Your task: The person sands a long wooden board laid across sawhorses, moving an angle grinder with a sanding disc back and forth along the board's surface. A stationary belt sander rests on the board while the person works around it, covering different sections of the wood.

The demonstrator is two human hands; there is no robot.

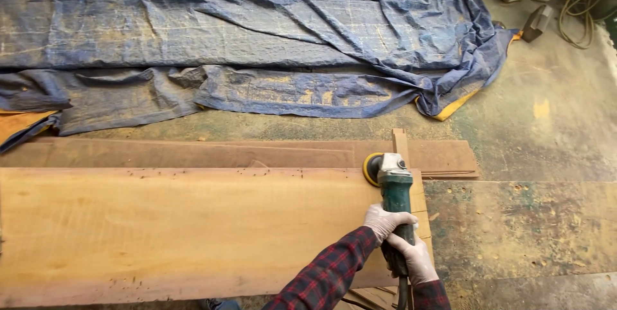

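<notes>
Dusty concrete floor point(546, 149), stained green and yellow, sawdust scattered. Crumpled blue tarp point(257, 34) covers the far side. Coiled cord point(581, 8) and pale offcuts point(536, 1) at top right. Even daylight.

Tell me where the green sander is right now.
In the head view, the green sander sits right of centre, gripped by the left hand and right hand, its disc at the far right corner of the pale wooden plank.

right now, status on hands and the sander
Left hand and right hand both gripping green sander. Disc at far edge of pale plank. Nothing in the way.
</notes>
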